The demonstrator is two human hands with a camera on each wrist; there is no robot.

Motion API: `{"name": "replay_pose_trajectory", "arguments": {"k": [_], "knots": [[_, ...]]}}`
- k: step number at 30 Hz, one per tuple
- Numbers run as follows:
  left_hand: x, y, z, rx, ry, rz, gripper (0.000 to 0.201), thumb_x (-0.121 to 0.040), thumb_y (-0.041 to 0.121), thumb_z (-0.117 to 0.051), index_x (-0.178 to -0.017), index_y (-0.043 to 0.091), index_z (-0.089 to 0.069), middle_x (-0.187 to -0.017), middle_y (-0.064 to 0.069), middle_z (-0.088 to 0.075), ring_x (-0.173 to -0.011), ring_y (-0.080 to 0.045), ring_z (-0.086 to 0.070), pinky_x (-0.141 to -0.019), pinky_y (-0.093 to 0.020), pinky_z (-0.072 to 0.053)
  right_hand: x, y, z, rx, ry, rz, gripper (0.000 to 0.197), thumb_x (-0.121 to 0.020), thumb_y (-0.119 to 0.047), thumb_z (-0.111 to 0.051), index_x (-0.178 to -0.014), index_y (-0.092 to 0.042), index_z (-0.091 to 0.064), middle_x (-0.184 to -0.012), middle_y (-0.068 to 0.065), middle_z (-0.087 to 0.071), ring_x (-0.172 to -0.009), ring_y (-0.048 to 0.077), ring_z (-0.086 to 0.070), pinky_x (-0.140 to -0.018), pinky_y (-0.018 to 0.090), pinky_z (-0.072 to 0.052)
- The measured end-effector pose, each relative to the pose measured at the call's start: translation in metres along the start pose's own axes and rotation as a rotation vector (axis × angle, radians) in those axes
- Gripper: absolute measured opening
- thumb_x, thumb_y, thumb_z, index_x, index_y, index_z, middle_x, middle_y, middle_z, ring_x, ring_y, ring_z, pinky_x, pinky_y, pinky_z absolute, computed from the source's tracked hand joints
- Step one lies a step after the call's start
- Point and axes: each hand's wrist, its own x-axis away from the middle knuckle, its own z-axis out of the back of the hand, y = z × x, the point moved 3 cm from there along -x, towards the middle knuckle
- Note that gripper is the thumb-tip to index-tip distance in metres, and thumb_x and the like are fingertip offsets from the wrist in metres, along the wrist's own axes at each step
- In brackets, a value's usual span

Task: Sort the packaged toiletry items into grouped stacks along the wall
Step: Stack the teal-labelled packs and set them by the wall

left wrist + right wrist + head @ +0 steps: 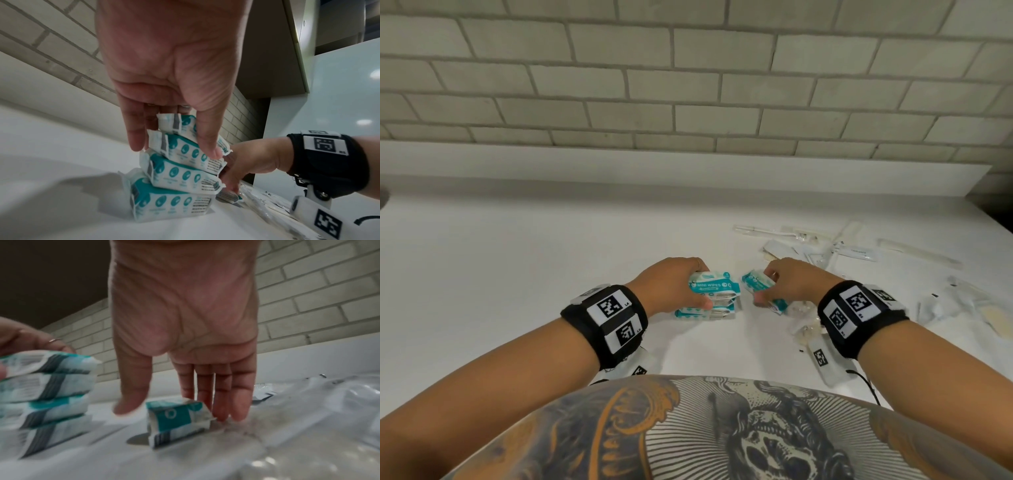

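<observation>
My left hand (674, 286) sits on top of a stack of wipes packs (174, 183) near the middle of the white tabletop (517, 260). My thumb (207, 141) is on the side facing me and my fingers (133, 129) curl round the far side, so this hand holds the top packs. The left wrist view shows four teal and white packs piled up, a bit crooked, with the bottom one flat on the tabletop. The top pack says MINI WIPES.

At 3 o'clock from the stack, just beside it, is one more wipes pack (179, 418). It is tipped up on its edge. My right hand (787, 284) is over it. My fingers (222, 394) are straight and touch its far side, and my thumb (131, 386) is spread wide on the near side, a little apart from the pack. So this hand is wide and not closed round it.

At 1 to 3 o'clock from my right hand lies a messy bunch of clear and white packets (859, 253), spread flat on the tabletop. I cannot tell what each one is.

At 12 o'clock, past everything, is the pale brick wall (688, 85).
</observation>
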Motion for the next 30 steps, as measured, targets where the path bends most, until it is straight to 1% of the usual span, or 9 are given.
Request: {"name": "replay_pose_trajectory", "arguments": {"k": [4, 7, 10, 14, 19, 21, 23, 26, 30], "knots": [[0.002, -0.003, -0.001, 0.04, -0.014, 0.026, 0.066, -0.072, 0.045, -0.078, -0.128, 0.029, -0.048, -0.123, 0.009, -0.061, -0.101, -0.011, -0.059, -0.085, -0.029, -0.052, 0.002, -0.005, 0.009, 0.048, 0.102, 0.036, 0.041, -0.077, -0.023, -0.069, -0.115, -0.017, -0.058, -0.112, 0.002, -0.063, -0.089, 0.015, -0.059, -0.07, 0.023, -0.049], [0.006, -0.009, 0.002, 0.112, -0.031, 0.059, 0.087, -0.069, 0.049, -0.079, -0.141, 0.029, -0.034, -0.132, 0.008, -0.054, -0.109, -0.011, -0.057, -0.094, -0.028, -0.047, 0.013, -0.022, 0.036, -0.107, 0.262, 0.174, 0.039, -0.08, -0.024, -0.069, -0.117, -0.017, -0.06, -0.109, -0.001, -0.061, -0.088, 0.014, -0.059, -0.069, 0.02, -0.049], [0.011, -0.018, 0.007, 0.179, -0.013, 0.097, 0.083, -0.075, 0.063, -0.065, -0.143, 0.027, -0.032, -0.132, 0.007, -0.053, -0.11, -0.011, -0.057, -0.092, -0.027, -0.047, 0.032, -0.055, 0.052, -0.105, 0.316, 0.374, 0.042, -0.081, -0.028, -0.071, -0.121, -0.021, -0.06, -0.103, -0.007, -0.053, -0.091, 0.012, -0.055, -0.071, 0.021, -0.042], [0.019, -0.028, 0.014, 0.357, 0.022, 0.161, 0.087, -0.075, 0.085, -0.025, -0.133, 0.023, -0.045, -0.126, 0.001, -0.059, -0.108, -0.018, -0.06, -0.095, -0.041, -0.05, 0.043, -0.09, 0.035, -0.018, 0.215, 0.52, 0.046, -0.083, -0.029, -0.07, -0.127, -0.023, -0.057, -0.11, -0.006, -0.054, -0.098, 0.012, -0.054, -0.083, 0.025, -0.044], [0.026, -0.027, 0.012, 0.475, -0.019, 0.278, 0.071, -0.091, 0.067, -0.017, -0.129, 0.015, -0.047, -0.115, -0.005, -0.062, -0.101, -0.021, -0.064, -0.088, -0.038, -0.055, 0.039, -0.086, 0.018, -0.101, 0.164, 0.452, 0.063, -0.08, -0.05, -0.07, -0.136, -0.028, -0.048, -0.122, -0.006, -0.054, -0.103, 0.011, -0.054, -0.083, 0.024, -0.042], [0.026, -0.025, 0.007, 0.458, -0.081, 0.292, 0.073, -0.091, 0.068, -0.015, -0.131, 0.015, -0.046, -0.116, -0.008, -0.062, -0.101, -0.023, -0.064, -0.087, -0.037, -0.055, 0.038, -0.073, 0.022, -0.239, 0.179, 0.354, 0.066, -0.08, -0.064, -0.059, -0.136, -0.032, -0.046, -0.123, -0.006, -0.056, -0.101, 0.011, -0.057, -0.082, 0.027, -0.045], [0.026, -0.024, 0.004, 0.457, -0.127, 0.299, 0.074, -0.09, 0.069, -0.014, -0.131, 0.016, -0.047, -0.116, -0.009, -0.063, -0.101, -0.024, -0.065, -0.088, -0.04, -0.055, 0.04, -0.062, 0.02, -0.339, 0.073, 0.261, 0.064, -0.086, -0.07, -0.041, -0.135, -0.028, -0.044, -0.122, -0.002, -0.058, -0.101, 0.017, -0.06, -0.085, 0.033, -0.05], [0.021, -0.022, -0.001, 0.472, -0.163, 0.273, 0.073, -0.089, 0.072, -0.017, -0.127, 0.018, -0.05, -0.114, -0.009, -0.066, -0.099, -0.022, -0.067, -0.087, -0.04, -0.056, 0.042, -0.057, -0.003, -0.475, -0.218, 0.221, 0.061, -0.091, -0.068, -0.025, -0.116, -0.02, -0.053, -0.113, 0.01, -0.064, -0.092, 0.021, -0.06, -0.085, 0.043, -0.055], [0.009, -0.032, -0.01, 0.627, -0.183, 0.277, 0.093, -0.068, 0.081, -0.054, -0.135, 0.018, -0.041, -0.112, -0.004, -0.068, -0.096, -0.019, -0.07, -0.085, -0.036, -0.057, 0.03, -0.058, -0.024, -0.706, -0.274, 0.225, 0.057, -0.081, -0.067, -0.054, -0.119, -0.025, -0.048, -0.106, 0.008, -0.064, -0.082, 0.021, -0.06, -0.073, 0.037, -0.052]]}}
